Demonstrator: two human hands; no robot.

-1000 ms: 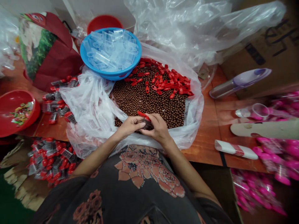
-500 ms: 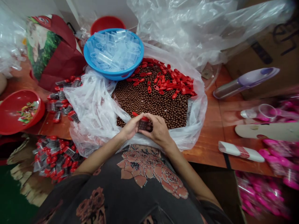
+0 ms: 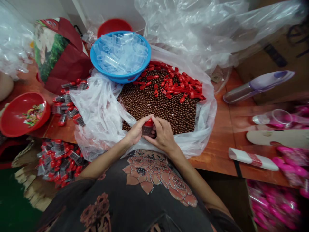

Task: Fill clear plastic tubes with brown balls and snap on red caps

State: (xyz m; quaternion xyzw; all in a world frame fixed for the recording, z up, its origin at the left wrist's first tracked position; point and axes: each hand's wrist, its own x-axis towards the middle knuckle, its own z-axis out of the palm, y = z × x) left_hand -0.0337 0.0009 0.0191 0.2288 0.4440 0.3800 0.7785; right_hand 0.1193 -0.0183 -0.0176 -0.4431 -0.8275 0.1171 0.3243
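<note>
Between my two hands is a small clear tube [image 3: 146, 130] of dark brown balls with a red cap [image 3: 149, 122] at its top. My left hand [image 3: 135, 131] is closed on its left side, the thumb and fingertips up at the cap. On the other side my right hand [image 3: 165, 134] grips the tube, with fingers at the cap and thumb under the lower end. Whether the cap sits fully on is hidden by the fingers. Just beyond lie many chocolate-coloured balls [image 3: 156, 111] in a white plastic bag [image 3: 207, 125], with loose red spoon-shaped caps [image 3: 178, 85] on them.
A blue basin [image 3: 120, 78] of clear empty tubes stands behind the bag's left side. Capped, filled tubes [image 3: 58, 161] are heaped at the lower left, near a red bowl [image 3: 14, 122]. On the right are a purple-handled sealer-like tool [image 3: 259, 85], a white roll [image 3: 253, 159] and pink items [image 3: 270, 203].
The red cap's part that stuck out left of my fingers no longer shows there; red now shows upright at the tube's top. My hands stay together, and the view has shifted slightly.
</note>
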